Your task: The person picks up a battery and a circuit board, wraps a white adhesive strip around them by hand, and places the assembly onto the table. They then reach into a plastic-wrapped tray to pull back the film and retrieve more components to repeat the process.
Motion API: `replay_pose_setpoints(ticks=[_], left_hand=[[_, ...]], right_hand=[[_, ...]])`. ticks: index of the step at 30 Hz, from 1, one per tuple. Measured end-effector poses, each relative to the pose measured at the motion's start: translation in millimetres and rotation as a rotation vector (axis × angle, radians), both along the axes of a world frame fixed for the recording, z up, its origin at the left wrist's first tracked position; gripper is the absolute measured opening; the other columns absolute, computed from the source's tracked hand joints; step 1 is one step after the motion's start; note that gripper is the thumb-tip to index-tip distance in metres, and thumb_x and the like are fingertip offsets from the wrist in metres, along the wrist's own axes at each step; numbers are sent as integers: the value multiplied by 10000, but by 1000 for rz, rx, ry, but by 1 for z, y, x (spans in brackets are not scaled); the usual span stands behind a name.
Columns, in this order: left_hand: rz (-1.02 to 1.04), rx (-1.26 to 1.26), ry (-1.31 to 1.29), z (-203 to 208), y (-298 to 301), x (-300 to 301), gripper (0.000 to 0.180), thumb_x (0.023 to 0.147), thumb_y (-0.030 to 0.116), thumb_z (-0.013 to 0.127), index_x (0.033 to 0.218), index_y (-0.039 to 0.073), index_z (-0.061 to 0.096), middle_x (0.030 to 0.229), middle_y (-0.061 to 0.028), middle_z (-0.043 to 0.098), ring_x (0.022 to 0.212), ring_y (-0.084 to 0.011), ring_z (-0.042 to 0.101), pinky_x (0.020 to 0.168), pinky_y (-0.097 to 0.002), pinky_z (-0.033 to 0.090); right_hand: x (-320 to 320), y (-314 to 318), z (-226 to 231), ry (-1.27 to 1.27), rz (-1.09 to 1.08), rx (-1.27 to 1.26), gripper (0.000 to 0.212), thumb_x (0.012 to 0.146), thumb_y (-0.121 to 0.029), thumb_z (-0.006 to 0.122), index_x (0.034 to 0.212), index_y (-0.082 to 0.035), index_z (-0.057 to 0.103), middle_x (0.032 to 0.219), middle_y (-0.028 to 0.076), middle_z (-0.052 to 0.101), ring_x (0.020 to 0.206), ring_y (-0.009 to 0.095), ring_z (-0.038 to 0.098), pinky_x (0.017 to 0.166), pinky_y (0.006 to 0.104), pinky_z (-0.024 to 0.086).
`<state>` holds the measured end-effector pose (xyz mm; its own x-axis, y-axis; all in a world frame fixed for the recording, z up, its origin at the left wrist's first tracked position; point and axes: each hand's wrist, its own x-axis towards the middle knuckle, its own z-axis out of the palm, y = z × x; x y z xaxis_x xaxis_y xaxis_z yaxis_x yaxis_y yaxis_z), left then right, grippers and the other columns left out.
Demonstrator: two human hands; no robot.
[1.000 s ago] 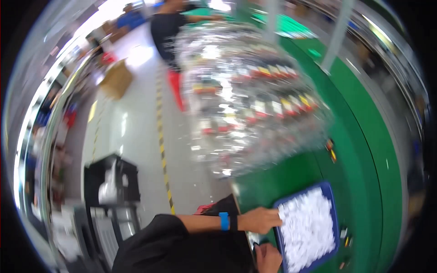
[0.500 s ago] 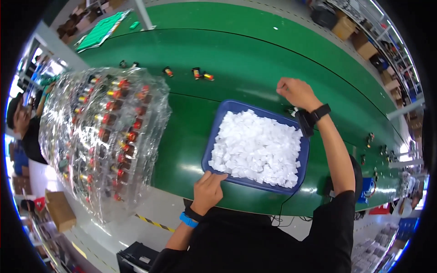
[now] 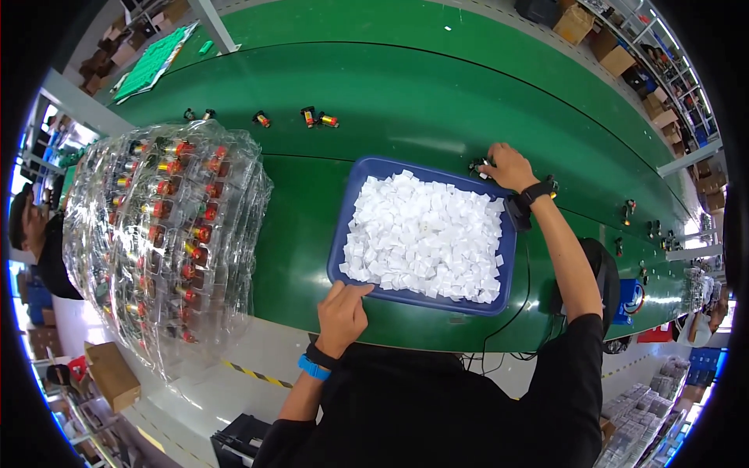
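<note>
A blue tray [image 3: 337, 253] full of small white square pieces [image 3: 425, 234] lies on the green table in front of me. At its near left corner is my left hand [image 3: 342, 316], fingers curled in and one fingertip at the rim; what it may hold is hidden. Past the tray's far right corner, my right hand [image 3: 511, 167] has its fingers bent down over a small dark component [image 3: 479, 166], touching it. The fingers partly cover that part, and its exact kind is too small to tell.
Clear plastic trays [image 3: 168, 234] of red-and-yellow parts, stacked in film, stand at the left. Several loose parts [image 3: 309, 117] lie behind the blue tray, others [image 3: 629, 210] to the right. A black device [image 3: 519, 212] and a cable border the tray's right side. A person [image 3: 35, 234] is at far left.
My right hand has come down onto the small dark component from above it. The left hand stays at the tray's near left corner. The whole view has shifted slightly.
</note>
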<state>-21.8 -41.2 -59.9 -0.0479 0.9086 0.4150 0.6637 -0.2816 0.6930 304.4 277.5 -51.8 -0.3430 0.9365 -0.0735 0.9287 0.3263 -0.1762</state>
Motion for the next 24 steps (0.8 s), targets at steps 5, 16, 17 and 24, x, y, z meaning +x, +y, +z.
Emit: replay_pose_setpoints(ticks=[5, 16, 17, 24], left_hand=[[-4, -7, 41, -4, -5, -6, 306, 749, -95, 558, 946, 68, 726, 776, -54, 657, 656, -247, 579, 523, -358, 471], [-51, -258, -659, 104, 33, 14, 299, 940, -3, 596, 1238, 22, 592, 967, -109, 669, 812, -167, 651, 658, -293, 541], [-123, -387, -695, 106, 36, 12, 288, 954, 24, 603, 1242, 10, 583, 957, -102, 665, 811, -158, 645, 644, -286, 541], [-198, -831, -1105, 80, 31, 1, 269, 1005, 124, 613, 1218, -35, 570, 915, -80, 654, 802, -128, 632, 584, -253, 545]], right_hand=[[0, -5, -13, 131, -52, -36, 304, 865, -252, 732, 997, -62, 534, 932, 169, 700, 936, 406, 663, 773, 519, 518], [-109, -190, 120, 866, 198, -511, 328, 855, -10, 733, 1128, -47, 556, 1056, 37, 626, 851, 67, 626, 550, 225, 470], [-113, -199, 116, 852, 214, -621, 347, 839, -2, 749, 1130, -50, 566, 1097, 38, 618, 859, 54, 616, 540, 205, 465], [-117, -235, 100, 957, 123, -250, 358, 779, -19, 802, 1086, -62, 624, 1058, 39, 653, 848, 152, 660, 584, 260, 505]])
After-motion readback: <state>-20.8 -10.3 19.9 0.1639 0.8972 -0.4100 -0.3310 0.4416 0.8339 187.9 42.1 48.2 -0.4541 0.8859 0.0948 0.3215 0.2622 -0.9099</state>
